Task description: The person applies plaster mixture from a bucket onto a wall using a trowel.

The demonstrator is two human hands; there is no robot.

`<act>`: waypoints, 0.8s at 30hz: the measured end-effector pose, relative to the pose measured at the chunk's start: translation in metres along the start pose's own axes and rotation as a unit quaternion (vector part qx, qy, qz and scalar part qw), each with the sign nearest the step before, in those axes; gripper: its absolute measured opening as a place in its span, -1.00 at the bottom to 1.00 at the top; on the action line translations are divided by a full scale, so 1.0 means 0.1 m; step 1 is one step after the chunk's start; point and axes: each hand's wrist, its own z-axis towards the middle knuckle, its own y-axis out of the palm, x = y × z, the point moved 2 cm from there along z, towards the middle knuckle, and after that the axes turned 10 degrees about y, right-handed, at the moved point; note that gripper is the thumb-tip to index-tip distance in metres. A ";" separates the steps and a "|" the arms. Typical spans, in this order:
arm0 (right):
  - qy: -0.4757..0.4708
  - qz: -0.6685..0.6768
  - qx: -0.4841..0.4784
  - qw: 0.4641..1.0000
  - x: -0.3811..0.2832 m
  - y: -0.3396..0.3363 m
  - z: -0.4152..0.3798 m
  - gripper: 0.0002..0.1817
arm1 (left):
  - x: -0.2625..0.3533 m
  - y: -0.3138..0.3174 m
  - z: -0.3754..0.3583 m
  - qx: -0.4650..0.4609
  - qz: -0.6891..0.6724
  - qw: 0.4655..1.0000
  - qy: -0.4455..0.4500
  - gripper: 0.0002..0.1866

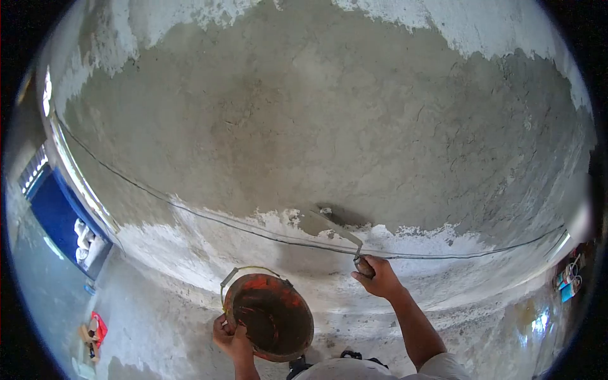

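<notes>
Right hand: the right hand (379, 278) is closed around the handle of a plastering trowel (329, 226), wrist raised so the blade reaches up and to the left of the knuckles.
Trowel blade: it lies flat against the wall (329, 120), at the lower edge of the grey coat, with a dab of wet mortar on it; held this flat, the blade looks set to press and spread rather than scoop.
Left hand: the left hand (232, 339) grips the rim of a mortar pan (271, 315), fingers curled over the near left edge.
Mortar pan: a round, rust-orange pan, tilted with its open face toward the wall, below and left of the right hand; held that close, likely so the trowel has a short way to it.
Pan handle: a thin wire bail (244, 271) arcs over the pan's upper rim, hanging free, not gripped.
String line: a dark taut line (209, 217) runs across the wall just above the right hand, roughly along the boundary between grey coat and whitish surface below; probably a level guide.
Floor, far left of left hand: a red object (99, 329), too small to identify.
</notes>
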 end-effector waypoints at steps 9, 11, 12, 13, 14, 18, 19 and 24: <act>0.036 0.032 -0.014 0.999 0.57 0.35 0.23 -0.60 | -0.17 -0.10 0.45 -0.054 0.068 0.996 0.027 -0.54; 0.032 0.093 -0.008 0.995 0.59 0.32 0.22 -0.61 | -0.13 -0.08 0.52 -0.069 0.050 0.996 0.023 -0.54; 0.025 0.154 -0.005 0.988 0.60 0.30 0.21 -0.62 | -0.11 -0.06 0.54 -0.080 0.034 0.996 0.019 -0.55; 0.028 0.152 -0.002 0.988 0.64 0.30 0.16 -0.62 | -0.11 -0.04 0.55 -0.083 0.032 0.996 0.016 -0.55; 0.067 0.198 0.005 0.978 0.72 0.33 0.07 -0.63 | -0.12 -0.03 0.56 -0.072 0.045 0.996 0.010 -0.55; 0.135 0.196 0.035 0.971 1.06 0.37 -0.37 -0.68 | -0.45 -0.08 0.64 -0.071 -0.038 0.997 0.011 -0.56; 0.137 0.190 0.034 0.972 1.06 0.38 -0.41 -0.68 | -0.51 -0.10 0.66 -0.070 -0.040 0.997 0.006 -0.56; 0.045 0.110 0.043 0.992 0.41 0.35 -0.14 -0.73 | -0.40 -0.01 0.64 -0.071 0.043 0.996 0.011 -0.54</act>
